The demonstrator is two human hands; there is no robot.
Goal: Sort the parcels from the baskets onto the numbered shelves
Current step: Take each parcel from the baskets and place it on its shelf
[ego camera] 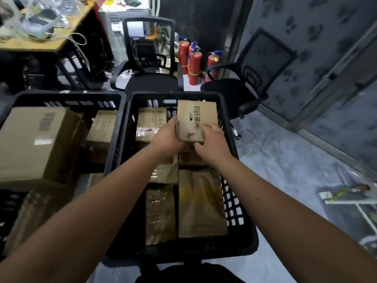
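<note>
Both hands raised over a black basket (230,139), gripping one small cardboard box (195,119) between them. Left hand (166,137) curled round the box's near left edge; right hand (211,144) clasping its near right corner, fingers wrapped over the top face. Box held above the far half of the basket, printed face up, clear of the parcels below. Under it, more brown parcels packed in the basket: a printed box (150,123) at the far left, a flat paper packet (201,203) at the near right, a taped packet (160,213) just beside that on the left. To the left, a second black basket (67,97) loaded with a large carton (38,141) and smaller boxes. Beyond the baskets, two black office chairs (150,58) and a cluster of red fire extinguishers (193,62). At far left, a cluttered wooden table (67,35).
</note>
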